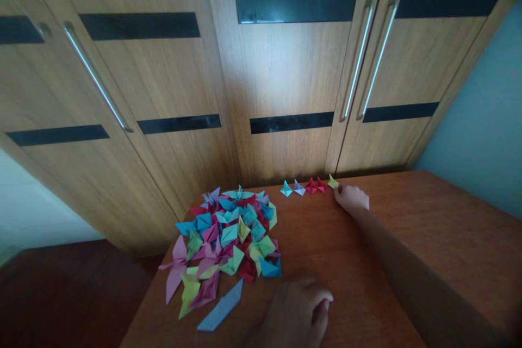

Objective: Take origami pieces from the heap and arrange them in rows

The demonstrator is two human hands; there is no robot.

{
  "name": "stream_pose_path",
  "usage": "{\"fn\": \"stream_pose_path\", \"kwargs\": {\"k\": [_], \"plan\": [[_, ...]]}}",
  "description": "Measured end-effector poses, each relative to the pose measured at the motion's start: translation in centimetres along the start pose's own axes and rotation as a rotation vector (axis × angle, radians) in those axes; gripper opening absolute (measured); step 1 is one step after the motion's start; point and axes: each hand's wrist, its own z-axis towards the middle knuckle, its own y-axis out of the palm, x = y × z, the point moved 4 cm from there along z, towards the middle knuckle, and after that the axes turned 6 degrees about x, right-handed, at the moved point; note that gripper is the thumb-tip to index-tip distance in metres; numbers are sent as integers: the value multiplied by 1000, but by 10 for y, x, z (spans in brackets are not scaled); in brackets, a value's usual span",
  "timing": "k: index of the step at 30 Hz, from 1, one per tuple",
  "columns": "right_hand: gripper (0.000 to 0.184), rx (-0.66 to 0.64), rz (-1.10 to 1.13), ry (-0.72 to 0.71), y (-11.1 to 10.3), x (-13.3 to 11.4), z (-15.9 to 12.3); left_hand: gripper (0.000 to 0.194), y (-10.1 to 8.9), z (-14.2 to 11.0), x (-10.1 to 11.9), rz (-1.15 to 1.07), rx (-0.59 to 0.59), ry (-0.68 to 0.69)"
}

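Note:
At the far edge of the table, my right hand (pixel 353 198) has its fingers closed at a small yellow origami crane (pixel 333 181), which stands at the right end of a short row. To its left in that row stand red cranes (pixel 311 186), a lilac crane (pixel 299 188) and a light blue crane (pixel 286 189). My left hand (pixel 299 312) rests low over the near part of the table, fingers curled, with nothing visible in them. Left of it spreads a heap of many-coloured origami cranes (pixel 228 234). A flat pale-blue folded paper strip (pixel 221 306) lies in front of the heap.
The reddish-brown wooden table (pixel 318 244) reaches back to a wooden wardrobe (pixel 285 76) with dark bands and long metal handles (pixel 98 76). A pale blue wall (pixel 481 119) rises on the right. Beyond the table's left edge is dark floor (pixel 73 293).

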Motion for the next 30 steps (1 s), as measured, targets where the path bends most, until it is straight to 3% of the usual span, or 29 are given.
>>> {"fn": "stream_pose_path", "kwargs": {"k": [21, 30], "plan": [[38, 30, 12, -4, -2, -3, -6, 28, -2, -1, 0, -30, 9, -10], [37, 30, 121, 76, -5, -1, -43, 28, -9, -3, 8, 4, 8, 16]]}}
